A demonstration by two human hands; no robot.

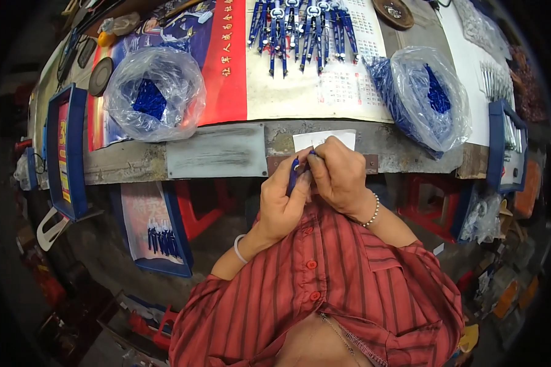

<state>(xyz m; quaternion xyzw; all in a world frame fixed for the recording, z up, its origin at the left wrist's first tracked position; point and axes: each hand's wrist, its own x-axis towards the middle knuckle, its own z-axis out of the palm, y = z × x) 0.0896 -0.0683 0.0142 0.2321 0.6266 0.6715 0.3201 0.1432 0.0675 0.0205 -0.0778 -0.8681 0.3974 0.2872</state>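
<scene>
Head: left hand holds blue piece between bags, near table edge.

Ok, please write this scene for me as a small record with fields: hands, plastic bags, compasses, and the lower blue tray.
Left hand: left hand, holding a slim blue part
Right hand: right hand, pinching a small dark piece, mostly covered
Plastic bags: two clear bags on the table, blue pieces inside
Compasses: blue drawing compasses, grouped on a calendar sheet
Tray: lower blue tray, below table edge, slender blue items inside
</scene>
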